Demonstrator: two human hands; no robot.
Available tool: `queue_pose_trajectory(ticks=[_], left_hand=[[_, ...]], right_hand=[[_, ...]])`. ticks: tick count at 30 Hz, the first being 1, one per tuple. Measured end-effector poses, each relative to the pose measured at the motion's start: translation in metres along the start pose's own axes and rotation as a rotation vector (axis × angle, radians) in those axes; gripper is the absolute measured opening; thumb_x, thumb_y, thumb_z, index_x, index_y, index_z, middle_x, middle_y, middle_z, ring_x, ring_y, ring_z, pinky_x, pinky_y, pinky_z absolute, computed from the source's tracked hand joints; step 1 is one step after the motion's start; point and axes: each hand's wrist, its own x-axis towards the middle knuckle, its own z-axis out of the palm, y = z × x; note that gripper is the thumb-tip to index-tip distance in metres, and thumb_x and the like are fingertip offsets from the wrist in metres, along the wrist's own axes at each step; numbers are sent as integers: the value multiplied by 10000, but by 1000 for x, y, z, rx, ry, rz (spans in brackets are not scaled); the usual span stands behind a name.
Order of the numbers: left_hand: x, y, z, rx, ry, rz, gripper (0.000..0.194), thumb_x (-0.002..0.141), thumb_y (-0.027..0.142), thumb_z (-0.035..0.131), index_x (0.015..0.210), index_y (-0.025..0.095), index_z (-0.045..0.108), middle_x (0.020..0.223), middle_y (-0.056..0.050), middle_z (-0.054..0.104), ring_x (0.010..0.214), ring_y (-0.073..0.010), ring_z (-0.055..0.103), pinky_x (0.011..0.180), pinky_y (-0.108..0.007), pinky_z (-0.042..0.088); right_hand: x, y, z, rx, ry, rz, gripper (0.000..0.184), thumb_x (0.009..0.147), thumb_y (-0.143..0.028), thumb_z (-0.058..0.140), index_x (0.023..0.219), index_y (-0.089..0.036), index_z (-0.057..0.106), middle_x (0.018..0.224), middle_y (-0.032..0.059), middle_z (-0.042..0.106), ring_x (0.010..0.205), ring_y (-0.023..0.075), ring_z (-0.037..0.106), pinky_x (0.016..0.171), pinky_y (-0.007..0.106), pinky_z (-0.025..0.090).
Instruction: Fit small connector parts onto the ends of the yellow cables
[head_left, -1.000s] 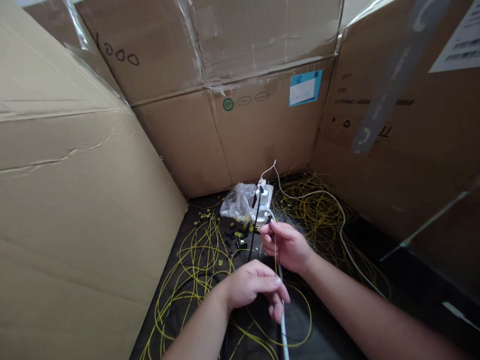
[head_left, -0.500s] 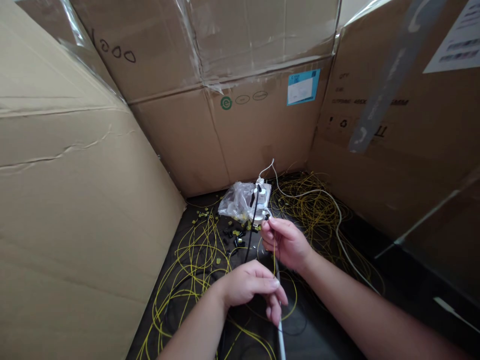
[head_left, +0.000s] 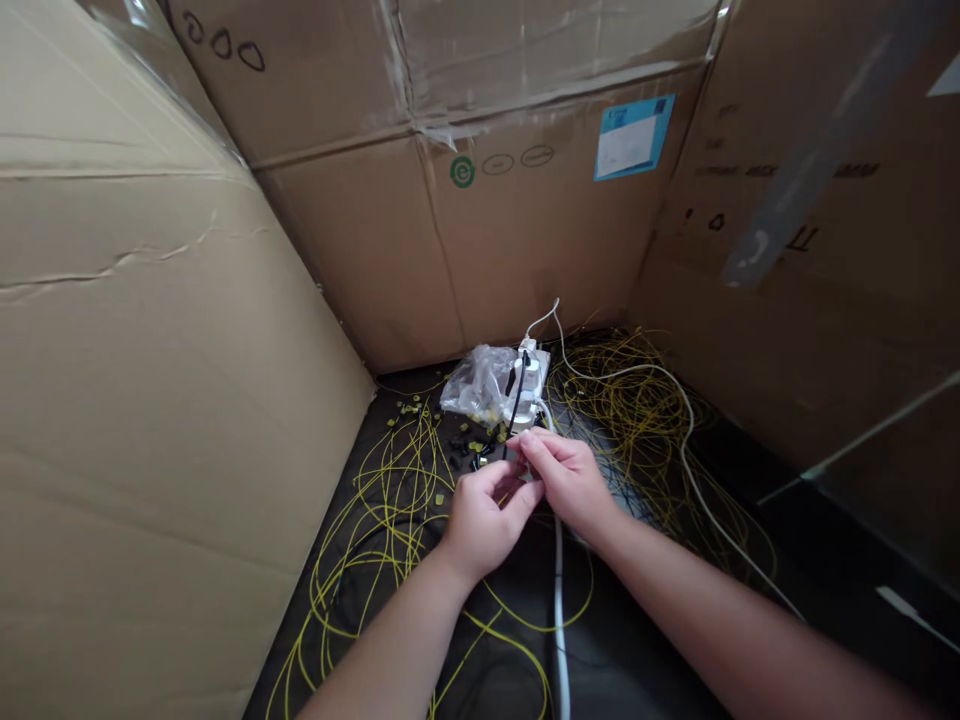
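My left hand (head_left: 487, 520) and my right hand (head_left: 571, 480) meet in front of the power strip, fingertips touching. Both are closed in a pinch around a thin yellow cable, most of it hidden by the fingers. Loose loops of yellow cable (head_left: 390, 500) spread over the dark floor to the left of my hands. Just beyond the fingers lie small black and yellow-green connector pieces (head_left: 478, 447). The white power strip (head_left: 523, 410) stands behind them with plugs in it, and a black cord (head_left: 517, 395) runs down from it towards my fingers.
A crumpled clear plastic bag (head_left: 480, 385) lies against the strip. A tangle of yellow cable (head_left: 637, 400) sits at the right, crossed by a thin white cord (head_left: 686, 430). A thicker white cord (head_left: 559, 620) runs towards me. Large cardboard boxes (head_left: 360, 260) enclose the back and both sides.
My left hand has moved up and forward from below to meet the right one, its loosely curled fingers closing into a pinch. The view has shifted slightly.
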Motion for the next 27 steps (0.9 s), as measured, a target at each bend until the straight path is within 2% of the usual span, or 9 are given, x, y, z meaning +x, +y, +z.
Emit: queue_pose_trajectory(ticks=[4, 7, 11, 19, 23, 27], left_hand=[[0, -1, -2, 147, 55, 74, 277, 819, 373, 495, 722, 140, 607, 650, -39, 613, 571, -129, 565, 561, -247, 456], [1, 2, -4, 124, 48, 66, 369, 844, 397, 439, 635, 130, 585, 595, -43, 596, 518, -125, 554, 522, -249, 447], [2, 6, -6, -19, -14, -15, 402, 852, 430, 406, 697, 112, 596, 572, -48, 597, 464, -122, 543, 475, -250, 436], [5, 2, -7, -272, -189, -199, 351, 823, 412, 475, 766, 86, 592, 560, -69, 624, 398, -104, 523, 411, -211, 396], [4, 0, -6, -389, -219, -298, 326, 816, 407, 489, 737, 99, 563, 512, -51, 602, 334, -89, 474, 342, -189, 350], [3, 2, -3, -518, -226, -383, 338, 802, 416, 508, 614, 136, 477, 413, 10, 506, 258, -54, 328, 282, -183, 283]], right_hand=[[-1, 0, -1, 44, -63, 34, 314, 839, -391, 477, 762, -136, 642, 660, 11, 524, 505, 82, 485, 497, 217, 401], [-2, -1, -2, 55, -89, 22, 309, 840, -382, 483, 757, -134, 647, 657, 13, 521, 525, 85, 492, 524, 225, 410], [0, -1, -4, 69, -66, 39, 312, 816, -398, 517, 730, -133, 655, 679, 29, 544, 594, 100, 497, 546, 225, 405], [2, 2, -3, 387, -101, 370, 366, 771, -460, 563, 821, -116, 677, 623, 20, 530, 506, 61, 433, 477, 195, 351], [1, 0, -1, 471, -121, 416, 363, 736, -460, 606, 806, -112, 679, 661, 24, 545, 492, 43, 429, 450, 174, 322], [0, 1, 2, 506, -149, 458, 375, 720, -474, 619, 825, -119, 680, 679, 26, 563, 514, 49, 460, 472, 175, 349]])
